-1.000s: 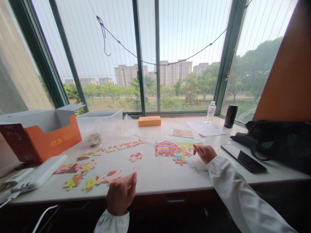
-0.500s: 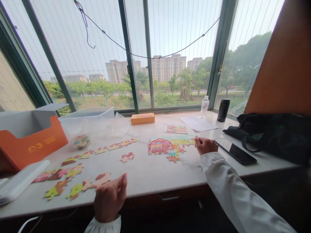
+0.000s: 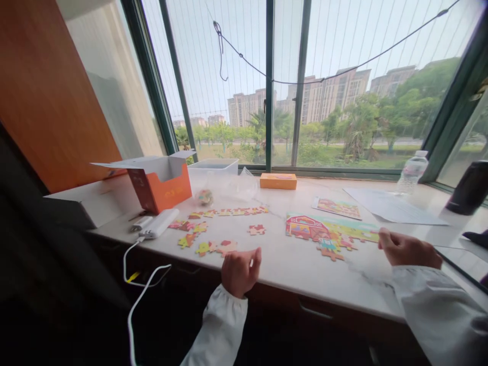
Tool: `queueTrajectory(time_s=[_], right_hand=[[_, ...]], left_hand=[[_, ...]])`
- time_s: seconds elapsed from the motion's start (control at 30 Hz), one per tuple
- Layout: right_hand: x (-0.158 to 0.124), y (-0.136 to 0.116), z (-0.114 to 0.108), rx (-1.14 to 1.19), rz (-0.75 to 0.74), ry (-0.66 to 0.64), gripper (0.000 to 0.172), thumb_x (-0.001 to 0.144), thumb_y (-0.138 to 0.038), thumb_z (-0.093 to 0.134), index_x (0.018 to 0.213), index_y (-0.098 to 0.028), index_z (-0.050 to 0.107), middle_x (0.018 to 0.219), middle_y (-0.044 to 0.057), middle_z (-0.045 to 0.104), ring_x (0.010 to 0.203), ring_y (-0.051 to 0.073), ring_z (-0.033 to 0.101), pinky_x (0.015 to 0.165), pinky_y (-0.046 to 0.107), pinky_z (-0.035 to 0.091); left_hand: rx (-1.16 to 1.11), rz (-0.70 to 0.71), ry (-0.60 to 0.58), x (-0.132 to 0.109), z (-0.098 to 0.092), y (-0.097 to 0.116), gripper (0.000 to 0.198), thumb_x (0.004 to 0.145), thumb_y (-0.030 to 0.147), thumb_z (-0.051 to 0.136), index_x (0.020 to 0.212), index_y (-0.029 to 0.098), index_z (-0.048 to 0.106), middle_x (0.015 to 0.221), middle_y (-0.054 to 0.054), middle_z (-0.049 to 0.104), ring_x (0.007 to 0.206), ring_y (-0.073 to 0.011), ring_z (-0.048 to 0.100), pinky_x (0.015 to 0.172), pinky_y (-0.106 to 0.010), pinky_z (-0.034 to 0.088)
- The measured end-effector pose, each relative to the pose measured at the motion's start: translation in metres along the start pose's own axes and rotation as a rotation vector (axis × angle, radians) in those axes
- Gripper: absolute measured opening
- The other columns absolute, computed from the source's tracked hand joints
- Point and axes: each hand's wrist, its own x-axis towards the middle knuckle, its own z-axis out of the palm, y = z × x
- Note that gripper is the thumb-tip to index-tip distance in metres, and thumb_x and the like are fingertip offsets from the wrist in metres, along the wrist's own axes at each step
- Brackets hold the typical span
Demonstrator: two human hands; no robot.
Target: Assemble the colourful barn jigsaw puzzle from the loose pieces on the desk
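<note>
A partly joined jigsaw puzzle [image 3: 305, 228] with a red barn lies on the table, its top row stretching to the right. At that row's right end my right hand [image 3: 409, 248] is closed, fingertips on the end piece, which they partly cover. My left hand [image 3: 240, 272] rests at the table's front edge, fingers curled and thumb raised, with nothing visible in it. Close beyond it are loose jigsaw pieces [image 3: 226, 247]. Two joined pieces [image 3: 256, 230] lie between the hands, and a row of pieces [image 3: 224, 212] runs farther back.
Behind the puzzle lie a picture card [image 3: 337, 207] and a paper sheet [image 3: 396, 206], near a water bottle [image 3: 414, 170] and black tumbler [image 3: 468, 188]. An orange box [image 3: 278, 181] stands by the window. At left are an orange carton [image 3: 171, 189], clear bin [image 3: 215, 170] and white power bank [image 3: 162, 222].
My view has swung left, so everything sits farther right and more of the table's left end shows. Both hands keep nearly the same place and pose on the table.
</note>
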Motion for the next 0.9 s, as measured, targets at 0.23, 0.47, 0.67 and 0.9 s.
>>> queueTrajectory(time_s=[0.23,0.47,0.67,0.9], right_hand=[[0.002,0.012,0.014,0.017,-0.063,0.065,0.052,0.085,-0.061,0.035,0.054,-0.032,0.064,0.062,0.01,0.058,0.06,0.03,0.051,0.055,0.04,0.036],[0.002,0.013,0.019,0.051,-0.118,0.079,0.052,0.085,-0.058,0.038,0.047,-0.033,0.062,0.062,0.012,0.06,0.053,0.027,0.048,0.054,0.041,0.035],[0.005,0.014,0.021,0.082,-0.14,0.044,0.046,0.083,-0.055,0.045,0.048,-0.032,0.063,0.065,0.012,0.064,0.053,0.023,0.05,0.055,0.039,0.032],[-0.002,-0.005,0.008,0.07,-0.267,-0.051,0.041,0.083,-0.054,0.051,0.054,-0.029,0.065,0.068,0.007,0.067,0.057,0.019,0.055,0.058,0.034,0.033]], left_hand=[[-0.033,-0.033,-0.003,-0.004,-0.002,0.003,0.055,0.098,0.04,0.033,0.053,0.018,0.057,0.046,-0.002,0.054,0.046,-0.0107,0.045,0.054,-0.028,0.022],[-0.037,-0.029,-0.013,-0.003,-0.006,0.004,0.055,0.098,0.04,0.032,0.054,0.019,0.059,0.046,-0.002,0.054,0.047,-0.0111,0.046,0.054,-0.028,0.023],[0.001,-0.053,-0.037,-0.001,-0.007,0.005,0.052,0.096,0.041,0.037,0.056,0.02,0.063,0.047,-0.003,0.057,0.049,-0.0126,0.051,0.055,-0.028,0.023],[0.034,-0.095,-0.088,0.002,-0.006,0.006,0.054,0.097,0.043,0.032,0.063,0.02,0.066,0.056,-0.005,0.063,0.057,-0.0152,0.059,0.056,-0.028,0.028]])
